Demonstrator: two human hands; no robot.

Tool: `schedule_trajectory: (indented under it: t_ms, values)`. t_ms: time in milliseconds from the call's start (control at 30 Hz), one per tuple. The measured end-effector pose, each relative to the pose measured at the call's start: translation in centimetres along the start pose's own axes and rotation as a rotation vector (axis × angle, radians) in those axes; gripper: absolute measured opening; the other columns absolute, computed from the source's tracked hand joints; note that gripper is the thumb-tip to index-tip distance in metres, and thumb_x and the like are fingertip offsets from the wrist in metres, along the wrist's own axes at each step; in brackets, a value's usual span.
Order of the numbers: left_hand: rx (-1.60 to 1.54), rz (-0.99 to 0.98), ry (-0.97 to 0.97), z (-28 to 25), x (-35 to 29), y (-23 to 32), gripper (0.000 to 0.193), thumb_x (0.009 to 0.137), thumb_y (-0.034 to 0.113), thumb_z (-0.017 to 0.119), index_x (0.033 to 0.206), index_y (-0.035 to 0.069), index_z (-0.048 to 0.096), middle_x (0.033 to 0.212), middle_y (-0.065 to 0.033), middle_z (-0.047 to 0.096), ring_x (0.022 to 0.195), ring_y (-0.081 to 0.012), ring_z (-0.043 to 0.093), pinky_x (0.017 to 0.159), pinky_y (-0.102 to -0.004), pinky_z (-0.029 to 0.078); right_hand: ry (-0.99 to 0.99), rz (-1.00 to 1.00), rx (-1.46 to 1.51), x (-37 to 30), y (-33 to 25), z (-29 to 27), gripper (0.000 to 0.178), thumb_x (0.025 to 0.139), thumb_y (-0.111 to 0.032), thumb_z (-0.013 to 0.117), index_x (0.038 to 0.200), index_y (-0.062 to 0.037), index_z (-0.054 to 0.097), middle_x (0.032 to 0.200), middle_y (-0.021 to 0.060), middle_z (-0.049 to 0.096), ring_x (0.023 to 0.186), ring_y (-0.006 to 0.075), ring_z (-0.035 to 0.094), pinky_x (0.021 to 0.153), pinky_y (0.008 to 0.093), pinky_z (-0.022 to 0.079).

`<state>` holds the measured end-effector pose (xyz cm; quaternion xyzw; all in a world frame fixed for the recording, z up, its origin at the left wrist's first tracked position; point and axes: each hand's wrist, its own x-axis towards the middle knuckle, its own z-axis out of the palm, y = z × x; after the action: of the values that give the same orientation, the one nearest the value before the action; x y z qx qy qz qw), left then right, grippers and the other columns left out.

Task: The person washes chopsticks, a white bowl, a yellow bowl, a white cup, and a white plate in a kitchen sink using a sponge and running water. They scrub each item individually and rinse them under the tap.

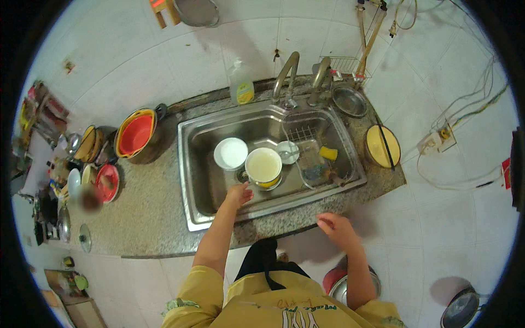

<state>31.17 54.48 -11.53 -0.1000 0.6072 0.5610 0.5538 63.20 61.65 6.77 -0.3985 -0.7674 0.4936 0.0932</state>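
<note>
Left hand (239, 195) open at near side of cream bowl (263, 165), contact unclear; bowl sits in sink (203, 188), beside white bowl (231, 153). Right hand (336, 228) half-curled, relaxed, nothing visibly held, near counter (279, 224) edge. Steadier handling likely with both hands on bowl.

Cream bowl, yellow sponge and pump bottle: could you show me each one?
Cream bowl (263, 164): head view, on its inside.
Yellow sponge (328, 153): head view, on its upper face.
Pump bottle (241, 83): head view, on its clear body.
</note>
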Motion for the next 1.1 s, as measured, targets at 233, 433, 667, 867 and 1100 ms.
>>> schedule_trajectory:
  t_ms: [233, 433, 667, 867, 1100]
  values:
    - [0.060, -0.160, 0.036, 4.2, 6.3, -0.5, 0.035, 0.085, 0.030, 0.047, 0.093, -0.005, 0.047, 0.073, -0.0146, 0.054, 0.060, -0.0227, 0.055, 0.051, -0.0315, 0.049, 0.100, 0.127, -0.027, 5.0, 2.2, -2.7, 0.019, 0.078, -0.014, 0.056, 0.092, -0.0021, 0.059, 0.080, 0.0106, 0.061, 0.070, 0.0162, 0.057, 0.065, 0.0281, 0.045]
    - [0.169, 0.025, 0.082, 5.9, 3.9, 0.4, 0.024, 0.080, 0.008, 0.037, 0.103, 0.003, 0.043, 0.057, -0.0104, 0.052, 0.041, -0.0168, 0.049, 0.035, -0.0267, 0.041, 0.193, -0.005, -0.018, 13.8, 3.1, -4.9, 0.015, 0.078, -0.012, 0.055, 0.088, -0.0017, 0.059, 0.079, 0.0104, 0.060, 0.067, 0.0158, 0.057, 0.061, 0.0270, 0.045]
    - [0.305, 0.165, 0.197, 6.1, 3.6, 1.1, 0.048, 0.075, 0.000, 0.029, 0.122, 0.010, 0.030, 0.054, -0.0110, 0.050, 0.034, -0.0167, 0.046, 0.028, -0.0264, 0.035, 0.012, -0.123, -0.207, 24.7, 3.1, -2.8, 0.014, 0.077, -0.010, 0.054, 0.088, -0.0031, 0.057, 0.079, 0.0117, 0.059, 0.071, 0.0221, 0.058, 0.063, 0.0321, 0.045]
    - [0.318, 0.134, 0.189, 6.5, 2.3, 1.7, 0.041, 0.072, -0.001, 0.030, 0.112, 0.007, 0.037, 0.055, -0.0098, 0.050, 0.035, -0.0145, 0.046, 0.027, -0.0254, 0.033, -0.468, -0.315, -1.035, 25.4, 9.0, -0.2, 0.033, 0.070, -0.008, 0.056, 0.103, -0.0067, 0.051, 0.101, 0.0144, 0.051, 0.089, 0.0369, 0.051, 0.073, 0.0433, 0.045]
    - [0.306, 0.232, 0.181, 6.6, 1.1, 1.7, 0.035, 0.078, 0.004, 0.033, 0.113, 0.007, 0.036, 0.056, -0.0087, 0.050, 0.035, -0.0118, 0.045, 0.027, -0.0239, 0.033, -0.401, -0.267, -0.696, 25.7, 7.1, -1.5, 0.035, 0.066, -0.021, 0.064, 0.095, -0.0055, 0.056, 0.094, 0.0125, 0.055, 0.088, 0.0300, 0.053, 0.074, 0.0374, 0.045]
